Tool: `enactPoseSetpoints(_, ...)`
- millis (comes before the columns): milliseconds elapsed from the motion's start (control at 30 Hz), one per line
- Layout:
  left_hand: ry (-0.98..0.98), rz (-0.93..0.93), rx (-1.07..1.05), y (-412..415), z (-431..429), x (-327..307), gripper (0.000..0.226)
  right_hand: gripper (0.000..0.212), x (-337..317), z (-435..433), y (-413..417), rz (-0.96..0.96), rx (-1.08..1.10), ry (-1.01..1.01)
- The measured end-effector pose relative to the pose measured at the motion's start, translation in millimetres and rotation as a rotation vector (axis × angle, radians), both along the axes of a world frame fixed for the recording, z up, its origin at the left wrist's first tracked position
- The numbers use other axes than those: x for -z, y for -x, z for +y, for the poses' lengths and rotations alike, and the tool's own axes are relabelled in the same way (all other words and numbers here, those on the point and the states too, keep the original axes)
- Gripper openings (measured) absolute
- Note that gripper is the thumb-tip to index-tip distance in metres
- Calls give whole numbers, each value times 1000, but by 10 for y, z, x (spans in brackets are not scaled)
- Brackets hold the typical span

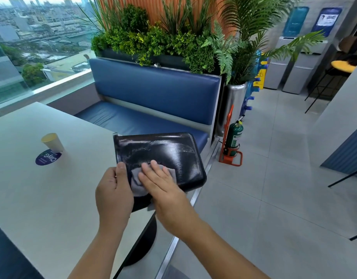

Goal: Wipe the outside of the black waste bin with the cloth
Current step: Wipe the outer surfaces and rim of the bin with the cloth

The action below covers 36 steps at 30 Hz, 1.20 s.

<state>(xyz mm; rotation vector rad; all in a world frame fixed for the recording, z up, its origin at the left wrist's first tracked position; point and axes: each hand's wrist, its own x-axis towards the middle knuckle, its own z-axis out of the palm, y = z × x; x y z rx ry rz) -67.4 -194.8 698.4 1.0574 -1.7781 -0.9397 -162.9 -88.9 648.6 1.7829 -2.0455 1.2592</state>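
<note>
Our left hand (113, 190) clamps the black waste bin (163, 156) at its seven o'clock edge over the table (32, 198); our right hand (161, 184) presses the cloth (136, 183) flat. We judge it light, stiff, slick.

Bright daylight from window (32, 47) at left; glare streaks on bin (173, 154); wide-angle edge bending; slight softness.

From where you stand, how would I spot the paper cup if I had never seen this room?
Start at the big pale table on the left, by the window. On its far part lies a round dark-blue sticker with white lettering. The paper cup stands tilted at the sticker's far edge: pale, with a yellowish inside, the only thing standing on the tabletop, well left of the black waste bin held in the hands.
</note>
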Motion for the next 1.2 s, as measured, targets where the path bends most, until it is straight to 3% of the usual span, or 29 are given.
enactPoseSetpoints(100,-46,-5,-24,-83,-22,-68,52,73,196,294,421,-46,101,-45)
enactPoseSetpoints(233,-52,1,-43,-68,59,-54,53,59,128,201,589,-170,295,-35)
enactPoseSetpoints(367,0,3,-42,62,60,1,49,70,-10,-69,-31,-46,93,-20)
enactPoseSetpoints(467,-70,44,-78,35,-31,-10,51,67,102,129,18,43,5,-10)
enactPoseSetpoints(667,-294,122,-110,-50,-192,73,61,67,194,364,608,-147,300,-34)
enactPoseSetpoints(867,-467,186,-100,163,-148,63,49,62,146,176,-79,-25,14,-33)
enactPoseSetpoints(1067,-598,213,-57,109,-191,108,59,69,78,230,399,-145,212,-134)
enactPoseSetpoints(1200,-553,183,-31,190,-44,51,47,68,-80,-28,-31,-42,103,-157)
